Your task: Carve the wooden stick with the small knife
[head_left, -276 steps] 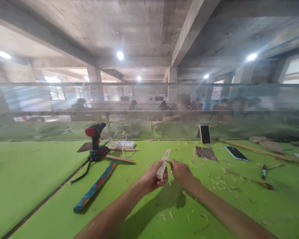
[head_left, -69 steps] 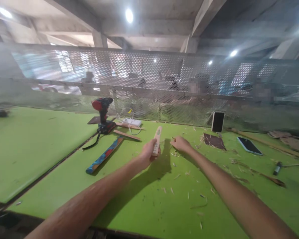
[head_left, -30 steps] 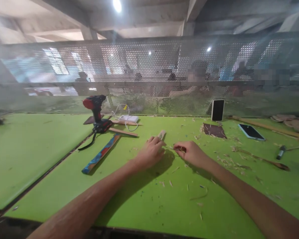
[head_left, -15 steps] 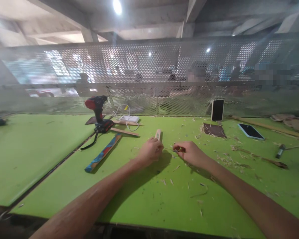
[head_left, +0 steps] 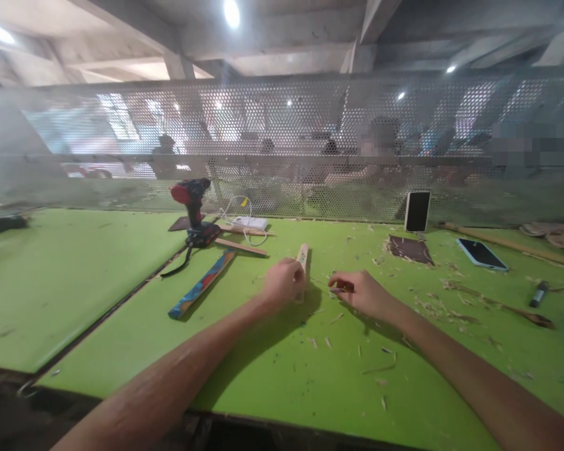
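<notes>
My left hand (head_left: 282,280) is closed on a short, pale strip of wood (head_left: 303,253) that lies on the green table (head_left: 272,376). Small dark marks show on the strip, and its near end peeks out below the fingers. A little to the right, my right hand (head_left: 364,291) is closed in a pinch on a slim, greyish object (head_left: 337,290); its kind is too small to make out. A gap separates the two hands. Wood shavings (head_left: 337,318) lie around them.
Left of the hands are a blue-patterned strip (head_left: 202,285), a cordless drill (head_left: 195,213) and a white power strip (head_left: 250,223). To the right lie a brown sandpaper sheet (head_left: 411,249), a phone (head_left: 482,254), a wooden spoon (head_left: 517,308) and a marker (head_left: 539,293). A perforated screen (head_left: 301,144) stands behind.
The view has shifted slightly, moving the scene right. My left hand has turned on the wood strip, so its near end now shows. My right hand keeps its pinch.
</notes>
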Action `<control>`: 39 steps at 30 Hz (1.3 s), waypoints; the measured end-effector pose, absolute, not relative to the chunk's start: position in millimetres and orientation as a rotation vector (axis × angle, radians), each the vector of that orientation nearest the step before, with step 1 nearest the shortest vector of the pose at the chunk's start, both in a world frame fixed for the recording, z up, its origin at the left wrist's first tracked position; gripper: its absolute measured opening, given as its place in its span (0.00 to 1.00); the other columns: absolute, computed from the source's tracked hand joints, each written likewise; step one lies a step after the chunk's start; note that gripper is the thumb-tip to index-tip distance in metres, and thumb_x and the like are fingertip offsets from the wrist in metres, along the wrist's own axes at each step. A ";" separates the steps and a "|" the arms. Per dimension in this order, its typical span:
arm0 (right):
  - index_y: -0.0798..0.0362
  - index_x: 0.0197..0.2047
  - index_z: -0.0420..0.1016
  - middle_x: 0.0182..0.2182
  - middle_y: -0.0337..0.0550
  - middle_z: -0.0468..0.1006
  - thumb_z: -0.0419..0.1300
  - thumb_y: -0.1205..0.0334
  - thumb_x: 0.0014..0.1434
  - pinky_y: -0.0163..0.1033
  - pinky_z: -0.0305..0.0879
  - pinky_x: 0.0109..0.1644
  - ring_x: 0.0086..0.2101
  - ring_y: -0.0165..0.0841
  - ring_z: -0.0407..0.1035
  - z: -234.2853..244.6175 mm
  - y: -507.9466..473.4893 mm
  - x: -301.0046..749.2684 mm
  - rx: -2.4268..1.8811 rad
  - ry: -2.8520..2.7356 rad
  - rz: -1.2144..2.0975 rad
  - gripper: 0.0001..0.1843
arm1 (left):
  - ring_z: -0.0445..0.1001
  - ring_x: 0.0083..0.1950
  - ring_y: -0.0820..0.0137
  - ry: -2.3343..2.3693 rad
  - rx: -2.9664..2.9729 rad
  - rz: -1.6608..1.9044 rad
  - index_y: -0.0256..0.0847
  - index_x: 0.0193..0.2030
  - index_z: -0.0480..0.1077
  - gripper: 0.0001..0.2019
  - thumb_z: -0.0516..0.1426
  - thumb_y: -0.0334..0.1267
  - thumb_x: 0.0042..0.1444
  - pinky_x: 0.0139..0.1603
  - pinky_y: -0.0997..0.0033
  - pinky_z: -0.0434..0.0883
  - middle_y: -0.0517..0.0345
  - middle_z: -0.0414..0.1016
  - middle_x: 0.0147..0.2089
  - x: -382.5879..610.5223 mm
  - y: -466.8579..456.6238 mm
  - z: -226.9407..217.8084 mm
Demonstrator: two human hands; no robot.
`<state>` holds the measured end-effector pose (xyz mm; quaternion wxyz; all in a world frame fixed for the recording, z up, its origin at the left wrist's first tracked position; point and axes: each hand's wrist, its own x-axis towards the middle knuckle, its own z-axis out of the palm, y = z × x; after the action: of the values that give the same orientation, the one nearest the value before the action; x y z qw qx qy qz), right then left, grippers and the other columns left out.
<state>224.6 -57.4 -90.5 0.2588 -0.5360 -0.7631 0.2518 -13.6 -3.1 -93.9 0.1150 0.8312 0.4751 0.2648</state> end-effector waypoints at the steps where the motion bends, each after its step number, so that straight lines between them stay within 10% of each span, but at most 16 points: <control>1: 0.54 0.43 0.84 0.34 0.50 0.84 0.61 0.65 0.62 0.45 0.75 0.35 0.30 0.36 0.75 -90.7 -57.0 224.7 -1.459 -2.072 0.676 0.11 | 0.73 0.36 0.69 1.397 2.432 0.773 0.37 0.31 0.76 0.06 0.59 0.28 0.58 0.35 0.73 0.66 0.52 0.80 0.39 -13.5 -3.6 -93.5; 28: 0.56 0.42 0.83 0.32 0.52 0.82 0.59 0.49 0.67 0.44 0.71 0.32 0.28 0.35 0.72 -94.1 -55.3 226.8 -1.458 -2.108 0.649 0.19 | 0.71 0.33 0.70 1.361 2.427 0.774 0.37 0.29 0.72 0.08 0.58 0.28 0.59 0.32 0.72 0.63 0.52 0.78 0.36 -12.0 -5.0 -96.5; 39: 0.56 0.42 0.84 0.31 0.50 0.83 0.58 0.59 0.64 0.42 0.70 0.31 0.27 0.35 0.72 -95.2 -53.6 228.5 -1.487 -2.105 0.605 0.14 | 0.74 0.38 0.68 1.348 2.420 0.773 0.39 0.40 0.75 0.05 0.57 0.32 0.63 0.34 0.73 0.66 0.53 0.79 0.42 -11.8 -6.1 -94.7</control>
<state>228.5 -53.6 -95.2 0.2445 -0.5446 -0.7711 0.2215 -11.8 -6.1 -94.7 0.1325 0.8341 0.4645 0.2663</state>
